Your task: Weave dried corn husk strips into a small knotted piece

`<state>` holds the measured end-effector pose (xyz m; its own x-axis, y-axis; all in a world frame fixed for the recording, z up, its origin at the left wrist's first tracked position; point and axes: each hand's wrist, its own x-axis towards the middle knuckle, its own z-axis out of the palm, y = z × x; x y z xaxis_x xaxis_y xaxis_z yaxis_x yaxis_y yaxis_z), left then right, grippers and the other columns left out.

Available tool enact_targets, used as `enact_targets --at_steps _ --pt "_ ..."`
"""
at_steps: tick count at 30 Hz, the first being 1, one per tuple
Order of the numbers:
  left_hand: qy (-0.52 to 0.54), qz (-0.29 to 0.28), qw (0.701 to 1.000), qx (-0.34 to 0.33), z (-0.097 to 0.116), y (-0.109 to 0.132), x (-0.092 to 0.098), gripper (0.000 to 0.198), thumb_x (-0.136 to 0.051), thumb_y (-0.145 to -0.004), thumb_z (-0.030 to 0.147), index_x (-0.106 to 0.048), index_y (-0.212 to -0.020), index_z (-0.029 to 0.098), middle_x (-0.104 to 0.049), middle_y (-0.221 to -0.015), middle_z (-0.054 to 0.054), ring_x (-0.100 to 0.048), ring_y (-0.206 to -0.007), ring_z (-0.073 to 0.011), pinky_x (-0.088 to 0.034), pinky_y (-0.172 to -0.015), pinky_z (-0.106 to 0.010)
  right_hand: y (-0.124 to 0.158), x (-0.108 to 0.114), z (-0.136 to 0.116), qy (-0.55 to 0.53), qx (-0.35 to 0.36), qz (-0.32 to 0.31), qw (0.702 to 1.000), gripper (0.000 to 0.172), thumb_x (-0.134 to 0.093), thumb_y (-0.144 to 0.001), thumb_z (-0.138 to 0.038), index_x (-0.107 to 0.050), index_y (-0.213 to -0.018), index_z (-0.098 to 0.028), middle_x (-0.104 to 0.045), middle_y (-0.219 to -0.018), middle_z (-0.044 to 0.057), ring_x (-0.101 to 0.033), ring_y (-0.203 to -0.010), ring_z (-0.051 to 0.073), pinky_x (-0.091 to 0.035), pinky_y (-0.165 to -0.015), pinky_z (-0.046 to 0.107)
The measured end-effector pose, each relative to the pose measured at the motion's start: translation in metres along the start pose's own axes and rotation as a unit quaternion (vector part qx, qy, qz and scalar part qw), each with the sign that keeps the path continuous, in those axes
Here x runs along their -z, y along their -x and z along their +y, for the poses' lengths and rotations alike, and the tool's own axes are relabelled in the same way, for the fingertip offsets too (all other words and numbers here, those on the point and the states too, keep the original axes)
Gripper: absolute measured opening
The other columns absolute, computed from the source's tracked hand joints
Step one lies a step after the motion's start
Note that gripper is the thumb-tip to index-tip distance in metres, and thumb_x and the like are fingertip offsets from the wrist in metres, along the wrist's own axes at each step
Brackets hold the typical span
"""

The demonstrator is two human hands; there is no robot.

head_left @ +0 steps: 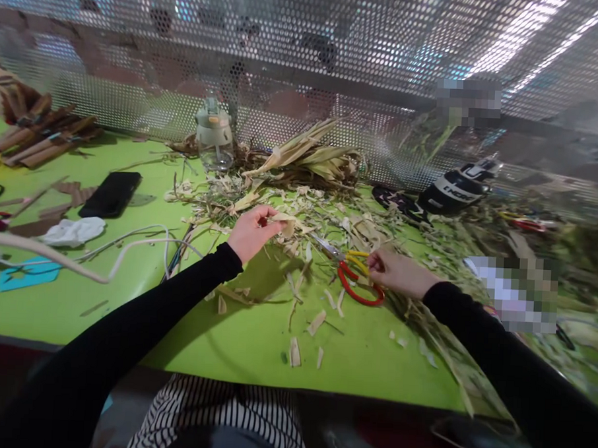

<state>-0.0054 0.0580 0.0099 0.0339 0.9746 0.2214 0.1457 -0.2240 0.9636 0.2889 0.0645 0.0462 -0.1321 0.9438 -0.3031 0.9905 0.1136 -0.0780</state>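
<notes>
The left hand (252, 233) pinches a dry leaf piece (283, 218) in its fingertips. The right hand (400, 272) touches the red scissors (355, 280) on the green table (254, 344), fingers curled. Whether it grips them is hard to tell.

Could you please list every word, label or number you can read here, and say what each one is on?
Nothing reads clearly.
Black-and-white object by the mesh screen: white capital letters, too blurred to read.
Bottle: no legible label.
Black phone, scissors, husk piece in the left hand: no markings visible.
</notes>
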Motion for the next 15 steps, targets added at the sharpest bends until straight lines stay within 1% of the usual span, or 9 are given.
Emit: enact_targets --at_steps 2,4,6,8,10,12,15 --pt "0.004 0.0 1.0 -0.005 -0.003 -0.002 0.001 0.013 -0.063 -0.073 0.03 -0.06 -0.075 0.017 -0.054 -0.069 0.002 -0.044 -0.06 -0.0096 -0.033 -0.057 -0.022 0.002 0.004 0.001 0.001 0.005 -0.007 1.0 0.013 -0.056 -0.063 -0.022 -0.049 -0.074 -0.019 -0.063 -0.067 0.004 -0.057 -0.06 0.017 -0.039 -0.058 0.027" --pt "0.004 0.001 1.0 -0.002 -0.005 -0.003 0.001 0.012 -0.063 -0.072 0.028 -0.061 -0.077 0.017 -0.057 -0.074 0.001 -0.046 -0.061 -0.0099 -0.034 -0.058 -0.023 0.004 0.004 -0.001 0.003 0.016 -0.014 1.0 0.014 -0.056 -0.064 -0.023 -0.05 -0.076 -0.019 -0.064 -0.07 0.004 -0.057 -0.062 0.018 -0.04 -0.059 0.027" --pt "-0.001 -0.003 1.0 0.005 -0.006 -0.002 0.0 0.013 -0.062 -0.072 0.028 -0.062 -0.078 0.017 -0.058 -0.075 0.001 -0.047 -0.062 -0.0101 -0.034 -0.058 -0.023 0.006 0.0 -0.004 0.01 0.03 -0.016 0.999 0.015 -0.057 -0.064 -0.027 -0.049 -0.074 -0.02 -0.063 -0.072 0.004 -0.057 -0.064 0.018 -0.039 -0.059 0.028" --pt "-0.003 -0.013 1.0 0.008 -0.004 0.0 -0.001 0.013 -0.062 -0.073 0.029 -0.062 -0.079 0.017 -0.058 -0.074 0.001 -0.047 -0.061 -0.0101 -0.034 -0.057 -0.022 0.008 -0.006 -0.009 0.023 0.035 -0.014 0.999 0.018 -0.06 -0.061 -0.029 -0.047 -0.07 -0.02 -0.061 -0.07 0.004 -0.054 -0.063 0.018 -0.037 -0.056 0.028" --pt "-0.005 -0.02 1.0 0.006 -0.002 0.002 -0.002 0.013 -0.061 -0.073 0.029 -0.062 -0.079 0.017 -0.058 -0.074 0.001 -0.046 -0.059 -0.0098 -0.033 -0.056 -0.022 0.009 -0.012 -0.013 0.037 0.029 -0.011 0.999 0.02 -0.061 -0.058 -0.029 -0.044 -0.067 -0.021 -0.057 -0.064 0.003 -0.051 -0.059 0.018 -0.034 -0.052 0.028" --pt "-0.01 -0.019 1.0 0.003 -0.002 0.002 -0.002 0.012 -0.062 -0.072 0.028 -0.061 -0.076 0.017 -0.058 -0.073 0.001 -0.045 -0.059 -0.0096 -0.033 -0.057 -0.023 0.011 -0.016 -0.017 0.046 0.017 -0.009 0.999 0.019 -0.059 -0.06 -0.03 -0.043 -0.066 -0.021 -0.055 -0.061 0.003 -0.049 -0.054 0.017 -0.031 -0.049 0.028" --pt "-0.015 -0.012 1.0 0.003 -0.004 0.001 -0.002 0.012 -0.062 -0.072 0.028 -0.06 -0.074 0.017 -0.056 -0.072 0.001 -0.045 -0.058 -0.0095 -0.033 -0.057 -0.023 0.016 -0.011 -0.019 0.051 0.002 -0.002 0.999 0.019 -0.057 -0.064 -0.033 -0.046 -0.071 -0.02 -0.056 -0.06 0.004 -0.05 -0.053 0.018 -0.031 -0.048 0.028"
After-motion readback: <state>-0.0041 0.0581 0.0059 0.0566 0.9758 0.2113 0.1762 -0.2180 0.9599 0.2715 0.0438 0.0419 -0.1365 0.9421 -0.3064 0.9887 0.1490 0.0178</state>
